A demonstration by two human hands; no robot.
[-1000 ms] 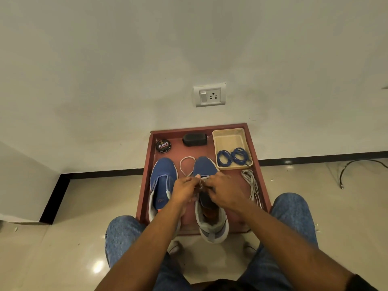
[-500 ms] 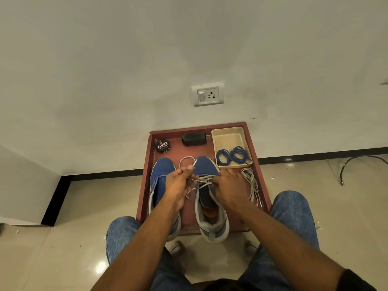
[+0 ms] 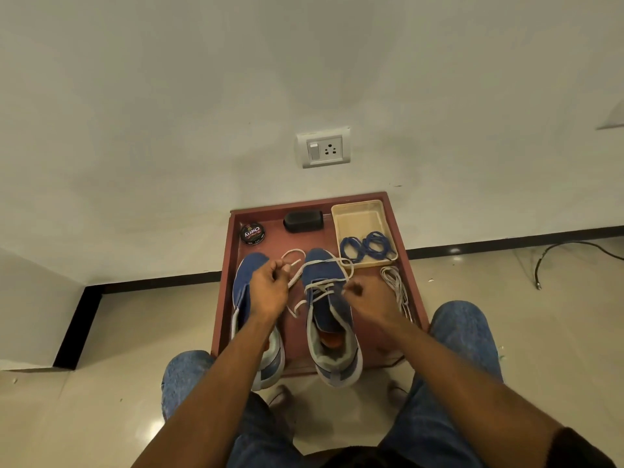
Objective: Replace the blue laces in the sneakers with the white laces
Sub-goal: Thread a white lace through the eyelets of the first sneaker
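head view looks forward and down, fairly near.

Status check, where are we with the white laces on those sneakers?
Left hand and right hand each pinch the white lace, partly threaded on right sneaker. Left sneaker unlaced. Nothing blocking.

Blue jeans (image 3: 466,336), dark sleeve (image 3: 580,449)

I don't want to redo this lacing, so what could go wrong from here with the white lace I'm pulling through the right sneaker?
1. The left hand pulls one end of the white lace much longer; the ends may finish uneven.
2. The slack loop beyond the right sneaker toe could snag or twist.
3. The spare white lace lies close beside the right hand and may get tangled.
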